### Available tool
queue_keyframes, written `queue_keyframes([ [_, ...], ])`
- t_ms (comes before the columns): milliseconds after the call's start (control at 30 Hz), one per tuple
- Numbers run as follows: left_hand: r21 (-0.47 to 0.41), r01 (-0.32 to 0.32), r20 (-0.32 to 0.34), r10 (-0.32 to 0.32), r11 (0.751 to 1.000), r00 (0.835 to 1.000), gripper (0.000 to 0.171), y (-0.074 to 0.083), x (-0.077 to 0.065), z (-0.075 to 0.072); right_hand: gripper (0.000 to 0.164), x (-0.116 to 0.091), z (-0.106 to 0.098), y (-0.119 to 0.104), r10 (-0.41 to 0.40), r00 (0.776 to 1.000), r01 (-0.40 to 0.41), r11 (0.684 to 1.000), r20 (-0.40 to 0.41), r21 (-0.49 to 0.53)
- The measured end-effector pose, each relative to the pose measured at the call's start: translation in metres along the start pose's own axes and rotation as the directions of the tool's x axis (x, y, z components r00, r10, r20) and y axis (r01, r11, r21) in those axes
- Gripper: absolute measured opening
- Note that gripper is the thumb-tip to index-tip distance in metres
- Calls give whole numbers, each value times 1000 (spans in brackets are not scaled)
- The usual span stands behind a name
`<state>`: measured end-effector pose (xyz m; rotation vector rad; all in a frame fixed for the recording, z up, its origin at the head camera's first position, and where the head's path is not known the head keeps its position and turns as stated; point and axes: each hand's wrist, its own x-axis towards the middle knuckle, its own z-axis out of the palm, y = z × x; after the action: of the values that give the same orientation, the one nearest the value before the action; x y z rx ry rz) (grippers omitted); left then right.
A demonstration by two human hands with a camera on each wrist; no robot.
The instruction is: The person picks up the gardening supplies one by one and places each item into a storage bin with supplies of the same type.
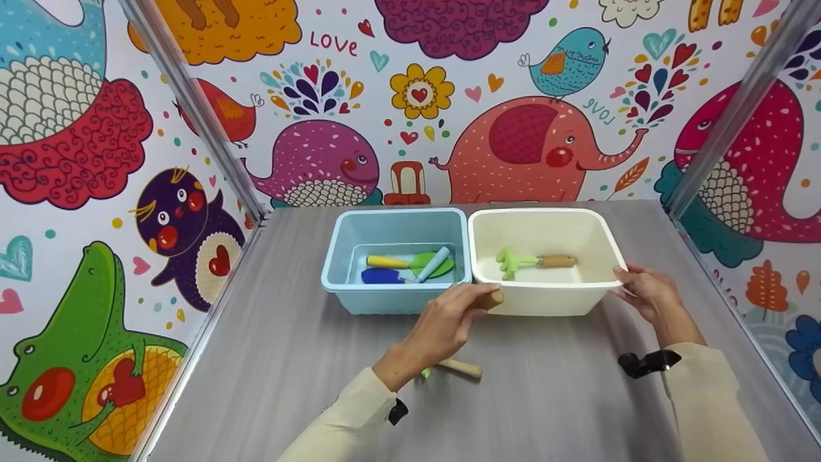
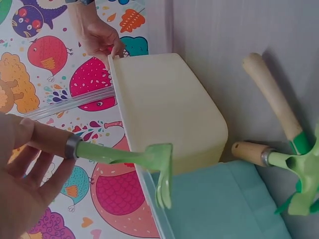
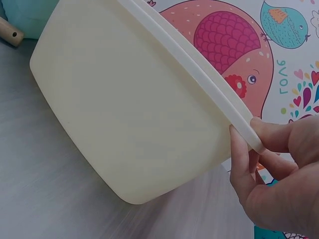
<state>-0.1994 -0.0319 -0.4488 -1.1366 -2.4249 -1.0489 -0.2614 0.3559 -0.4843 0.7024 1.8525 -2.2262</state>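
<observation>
Placement step judged to be in hand: light-green metal-collared hand rake with round wooden handle (image 2: 117, 154) is gripped by the left hand (image 1: 449, 317), its handle held between thumb and fingers, near the bins' front rims. Cream rectangular plastic bin (image 1: 545, 303) is steadied by the right hand (image 1: 648, 292), rim corner pinched between thumb and fingers.

Next move, as judged: rake to be lifted clear of the rim, brought over a bin, lowered, let go. Cream bin seems likelier, since a similar light-green fork with wooden handle (image 1: 557, 260) is lying there; target can't be confirmed.

Counts:
- Bins: 2, cream one set beside light-blue rectangular plastic bin (image 1: 397, 288).
- In cream: 1 fork.
- In light-blue: 2 handles seen, yellow handle (image 1: 385, 261) and light-blue handle (image 1: 433, 264); 2 heads, green blade (image 1: 421, 260) and dark-blue head (image 1: 380, 276). Pairing of the blue parts can't be told.
- On grey wood-grain tabletop (image 1: 276, 359): 2 seen, wooden-handled tool with green collar (image 2: 269, 92) and wooden-handled green pronged tool (image 2: 279, 160), partly cut off.
- Held: 1.
</observation>
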Motion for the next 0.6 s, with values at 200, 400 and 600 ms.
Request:
queue_keyframes([
  [200, -39, 68, 7, -68, 997, 998, 42, 3, 7, 0, 71, 1, 0, -1, 21, 1000, -22, 1000, -21, -8],
  [400, -117, 133, 12, -132, 984, 991, 42, 1, 15, 1, 79, 2, 2, 1, 20, 999, -22, 999, -45, -45],
  [600, -223, 167, 19, -166, 960, 986, 43, -1, 23, 2, 79, 0, 0, 1, 10, 999, -12, 998, -32, -57],
])
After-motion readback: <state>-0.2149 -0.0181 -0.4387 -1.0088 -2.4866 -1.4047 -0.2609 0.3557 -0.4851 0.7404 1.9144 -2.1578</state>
